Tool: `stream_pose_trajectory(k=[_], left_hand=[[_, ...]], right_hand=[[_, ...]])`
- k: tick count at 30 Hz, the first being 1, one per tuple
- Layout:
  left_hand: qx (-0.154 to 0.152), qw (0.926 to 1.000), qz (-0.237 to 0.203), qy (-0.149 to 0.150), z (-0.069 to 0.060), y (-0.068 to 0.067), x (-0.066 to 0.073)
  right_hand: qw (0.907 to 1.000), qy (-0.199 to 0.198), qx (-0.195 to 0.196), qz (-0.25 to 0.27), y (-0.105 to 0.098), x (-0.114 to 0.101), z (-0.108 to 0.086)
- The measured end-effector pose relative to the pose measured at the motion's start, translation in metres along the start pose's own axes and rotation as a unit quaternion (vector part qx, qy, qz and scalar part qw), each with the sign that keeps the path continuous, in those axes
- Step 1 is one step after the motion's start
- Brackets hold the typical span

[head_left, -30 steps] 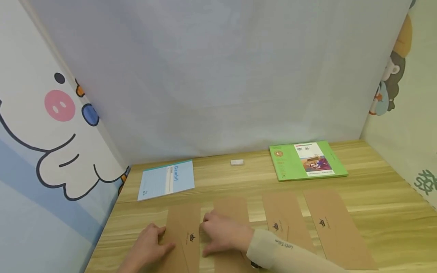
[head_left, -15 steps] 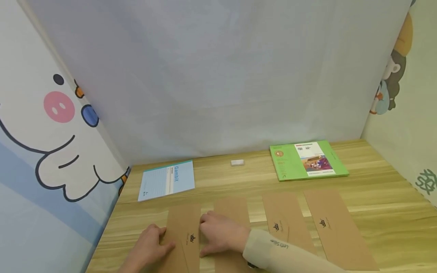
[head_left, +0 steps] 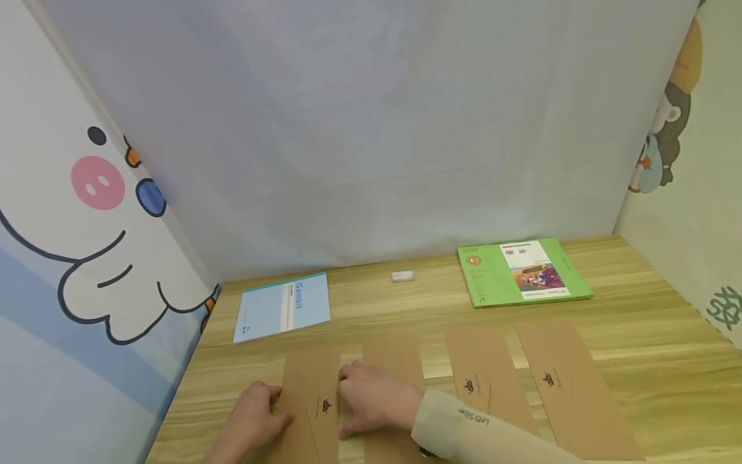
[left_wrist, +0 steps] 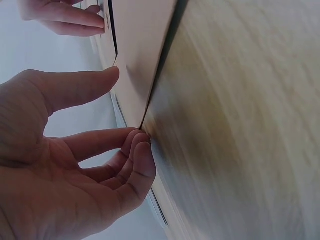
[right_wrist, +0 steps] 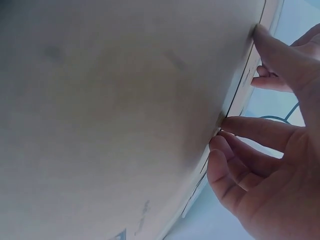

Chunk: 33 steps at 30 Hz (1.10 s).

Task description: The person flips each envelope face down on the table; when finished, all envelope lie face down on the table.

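In the head view a brown kraft envelope with a small black crown print lies flat at the left of a row. My left hand is at its left edge; in the left wrist view the thumb extends over the envelope and the fingertips touch near its edge. On the other side my right hand reaches across a second brown envelope. Its index fingertip is beside the first envelope's right edge, thumb spread apart. Part of the second envelope is hidden beneath the right hand and sleeve.
Two more brown envelopes, a third and a fourth, lie to the right. Farther back are a light blue notebook, a small white block and a green book. A pale curtain hangs behind the wooden table.
My right hand and sleeve have shifted very slightly left. The left hand and the envelopes stay nearly where they were.
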<state>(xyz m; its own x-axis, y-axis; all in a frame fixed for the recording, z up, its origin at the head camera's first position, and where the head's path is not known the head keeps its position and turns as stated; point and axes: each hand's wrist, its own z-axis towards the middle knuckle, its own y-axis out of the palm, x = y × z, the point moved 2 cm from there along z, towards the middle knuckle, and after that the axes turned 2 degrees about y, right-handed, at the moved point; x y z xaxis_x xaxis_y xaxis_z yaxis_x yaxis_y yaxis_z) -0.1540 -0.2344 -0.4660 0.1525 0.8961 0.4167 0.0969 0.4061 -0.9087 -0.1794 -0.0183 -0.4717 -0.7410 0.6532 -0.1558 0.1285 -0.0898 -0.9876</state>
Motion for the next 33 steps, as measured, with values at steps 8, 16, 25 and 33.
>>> stream_pose_trajectory(k=[8,16,25,33], left_hand=[[-0.012,0.9991,-0.025,-0.032,0.002,0.001,0.000],[0.008,0.9982,-0.043,-0.042,0.002,0.002,-0.001],[0.020,0.9964,-0.062,-0.055,0.003,0.000,-0.005],[0.043,0.9897,-0.122,-0.062,0.004,-0.010,-0.007]], right_hand=[[0.9999,0.007,-0.005,0.014,0.000,-0.002,-0.002],[0.9998,0.016,-0.008,0.011,-0.001,-0.005,-0.001],[0.9999,0.012,-0.012,-0.003,-0.003,-0.006,-0.001],[0.9996,0.015,-0.004,-0.022,-0.005,-0.007,0.000]])
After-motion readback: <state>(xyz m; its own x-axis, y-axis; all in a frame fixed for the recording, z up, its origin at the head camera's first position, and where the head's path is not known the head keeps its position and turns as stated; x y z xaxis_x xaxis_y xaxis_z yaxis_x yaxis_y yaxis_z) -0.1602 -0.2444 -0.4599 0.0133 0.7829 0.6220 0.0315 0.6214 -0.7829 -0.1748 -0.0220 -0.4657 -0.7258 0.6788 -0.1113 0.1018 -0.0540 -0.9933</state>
